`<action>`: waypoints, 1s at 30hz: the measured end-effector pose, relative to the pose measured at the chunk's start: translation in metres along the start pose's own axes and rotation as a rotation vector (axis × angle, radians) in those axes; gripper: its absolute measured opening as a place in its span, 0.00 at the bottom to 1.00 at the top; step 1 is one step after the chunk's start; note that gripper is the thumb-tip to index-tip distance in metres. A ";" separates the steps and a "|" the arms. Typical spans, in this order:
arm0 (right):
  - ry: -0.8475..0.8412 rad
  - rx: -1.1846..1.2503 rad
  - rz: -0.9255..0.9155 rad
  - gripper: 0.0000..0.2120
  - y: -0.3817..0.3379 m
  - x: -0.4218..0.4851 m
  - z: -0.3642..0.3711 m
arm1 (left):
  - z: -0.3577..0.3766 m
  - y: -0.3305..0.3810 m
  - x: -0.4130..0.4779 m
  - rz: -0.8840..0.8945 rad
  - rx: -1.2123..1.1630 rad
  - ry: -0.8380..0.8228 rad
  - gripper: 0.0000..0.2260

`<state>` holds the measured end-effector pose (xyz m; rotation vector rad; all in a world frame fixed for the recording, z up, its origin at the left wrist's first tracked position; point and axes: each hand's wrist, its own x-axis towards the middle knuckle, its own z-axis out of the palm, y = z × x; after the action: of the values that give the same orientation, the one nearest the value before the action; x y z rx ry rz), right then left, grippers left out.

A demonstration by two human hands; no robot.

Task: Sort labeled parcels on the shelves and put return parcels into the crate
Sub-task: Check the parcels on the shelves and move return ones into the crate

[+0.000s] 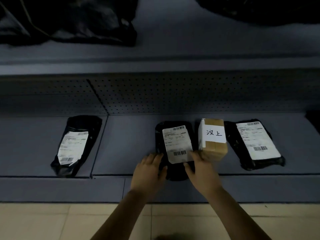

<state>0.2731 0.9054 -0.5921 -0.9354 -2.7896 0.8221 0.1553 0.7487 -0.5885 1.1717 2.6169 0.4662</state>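
Observation:
A black poly-bag parcel (174, 135) with a white shipping label lies on the lower shelf (121, 144), its near end over the front edge. My left hand (149, 172) holds its near left edge. My right hand (199, 168) holds its near right edge, fingers lying over the label's corner. Touching it on the right stands a brown cardboard box (213, 149) with a white handwritten label. Further right lies another black labelled parcel (256, 144). A third black labelled parcel (72, 146) lies far left.
Large black bags (69, 19) sit on the upper shelf (173, 40), another dark one at the top right (259, 9). A perforated back panel (173, 94) closes the lower shelf. Beige floor tiles (52, 222) run below. A dark object (313, 122) shows at the right edge.

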 end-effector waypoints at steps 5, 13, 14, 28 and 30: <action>0.030 0.111 0.081 0.25 0.013 0.024 0.032 | 0.029 0.004 0.027 -0.126 -0.351 -0.018 0.29; 0.006 0.496 0.162 0.25 0.009 0.031 0.036 | 0.045 0.014 0.040 -0.263 -0.779 0.072 0.23; 0.014 0.529 0.169 0.27 0.008 0.029 0.035 | 0.044 0.015 0.037 -0.269 -0.828 0.091 0.24; 0.198 0.778 -0.027 0.34 -0.023 0.002 -0.010 | -0.008 0.024 0.003 -0.065 -1.052 0.384 0.28; 0.207 0.788 -0.047 0.35 -0.027 0.000 -0.012 | -0.011 0.024 0.000 -0.073 -1.052 0.388 0.28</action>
<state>0.2618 0.8933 -0.5681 -0.7342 -2.0021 1.5332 0.1679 0.7620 -0.5695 0.6349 2.0592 1.8794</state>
